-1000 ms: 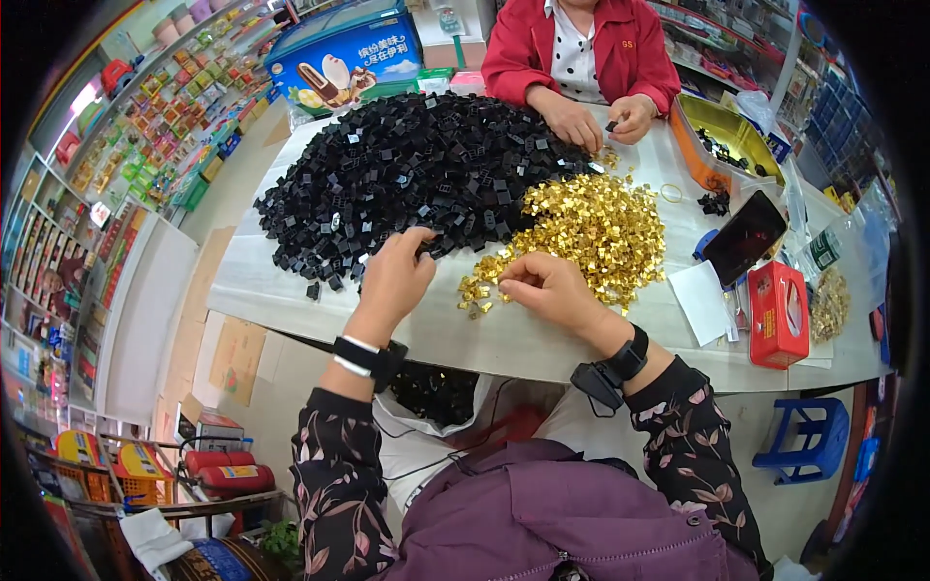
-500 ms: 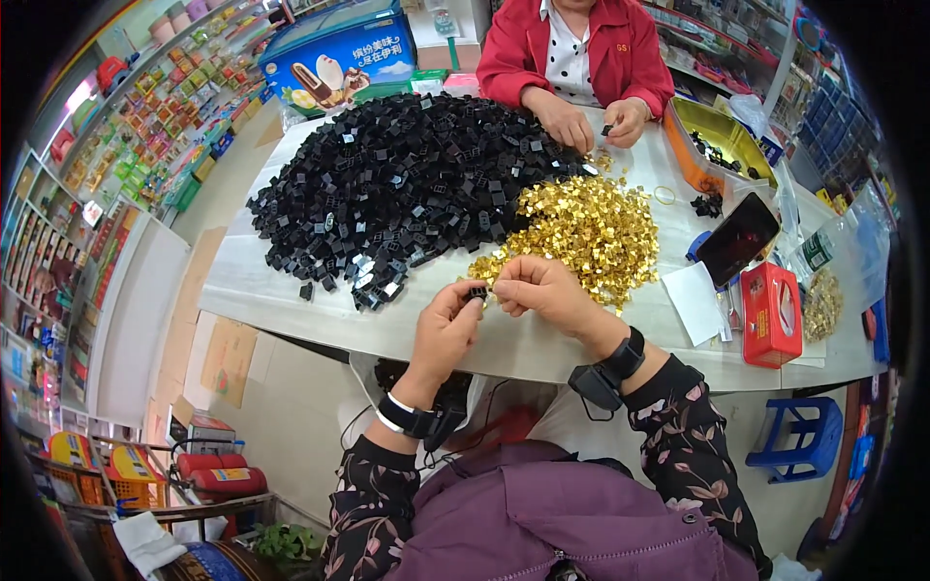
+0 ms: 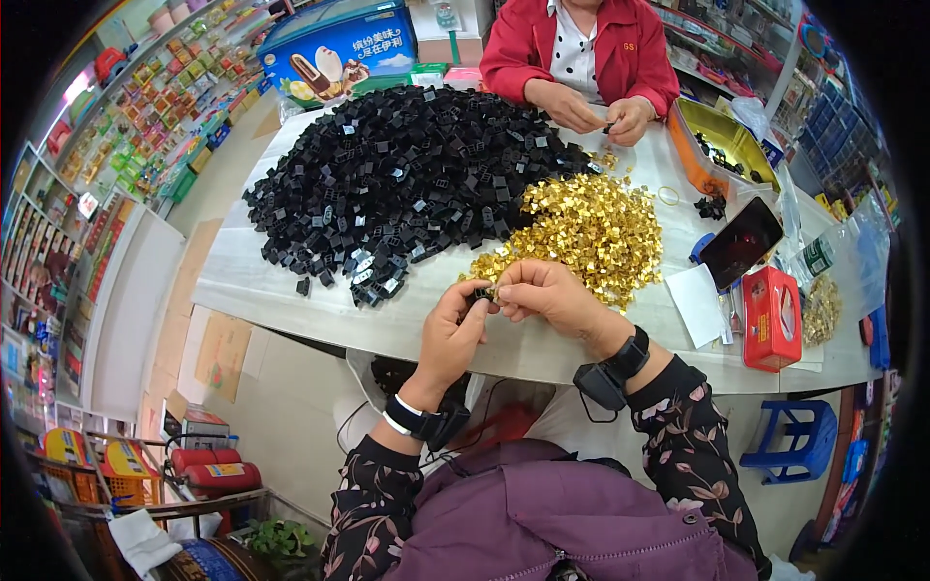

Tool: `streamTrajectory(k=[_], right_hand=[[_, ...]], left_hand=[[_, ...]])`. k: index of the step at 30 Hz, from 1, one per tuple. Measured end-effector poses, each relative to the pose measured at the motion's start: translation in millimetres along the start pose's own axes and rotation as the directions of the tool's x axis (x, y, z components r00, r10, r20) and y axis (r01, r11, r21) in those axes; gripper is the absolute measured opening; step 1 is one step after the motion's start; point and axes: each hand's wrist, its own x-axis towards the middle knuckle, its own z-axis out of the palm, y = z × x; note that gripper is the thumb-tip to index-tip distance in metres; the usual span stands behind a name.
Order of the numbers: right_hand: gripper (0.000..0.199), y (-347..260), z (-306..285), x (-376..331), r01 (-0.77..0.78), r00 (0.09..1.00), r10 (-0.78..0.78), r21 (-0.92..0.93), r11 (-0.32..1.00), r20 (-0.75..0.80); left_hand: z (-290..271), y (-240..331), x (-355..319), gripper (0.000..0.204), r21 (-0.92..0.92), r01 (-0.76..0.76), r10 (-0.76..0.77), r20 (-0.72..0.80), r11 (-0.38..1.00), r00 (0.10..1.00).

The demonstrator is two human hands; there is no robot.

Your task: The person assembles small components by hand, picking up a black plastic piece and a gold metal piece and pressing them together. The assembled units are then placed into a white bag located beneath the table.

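Observation:
My left hand (image 3: pixel 453 334) is closed on a small black plastic piece (image 3: pixel 481 294), gripped between thumb and fingers above the table's near edge. Right beside it, my right hand (image 3: pixel 542 293) is pinched at the black piece; whatever sits between its fingertips is too small to make out. Beyond my right hand lies a heap of small shiny gold metal pieces (image 3: pixel 605 232). A much larger heap of black plastic pieces (image 3: pixel 397 174) spreads to the left and behind, touching the gold one.
Across the table (image 3: pixel 320 324), a person in a red jacket (image 3: pixel 504 58) handles a small black piece. At the right stand an orange-yellow tin (image 3: pixel 693 155), a phone (image 3: pixel 741 240), white paper (image 3: pixel 696 302) and a red box (image 3: pixel 765 324). A blue stool (image 3: pixel 792 441) stands below right.
My two hands have come closer together, the right fingertips now meeting the black piece. Across the table, the other person's hands have also drawn together around a small black piece.

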Motion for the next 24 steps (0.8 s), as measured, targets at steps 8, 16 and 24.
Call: streamTrajectory(k=[8, 16, 24], right_hand=[[0.014, 1.3, -2.9, 0.3, -0.012, 1.000, 0.010, -0.102, 0.995, -0.017], [0.015, -2.5, -2.8, -0.7, -0.076, 0.997, 0.071, -0.202, 0.977, -0.031], [0.017, 0.1, -7.3, -1.7, -0.062, 0.997, 0.070, -0.210, 0.976, 0.030]], left_hand=[[2.5, -1.1, -2.5, 0.027, 0.073, -0.033, 0.032, 0.012, 0.997, 0.999], [8.4, -5.5, -3.6, 0.023, 0.278, -0.190, 0.201, -0.011, 0.942, 0.979], [5.9, -4.8, -5.8, 0.024, 0.368, -0.221, 0.233, 0.012, 0.903, 0.972]])
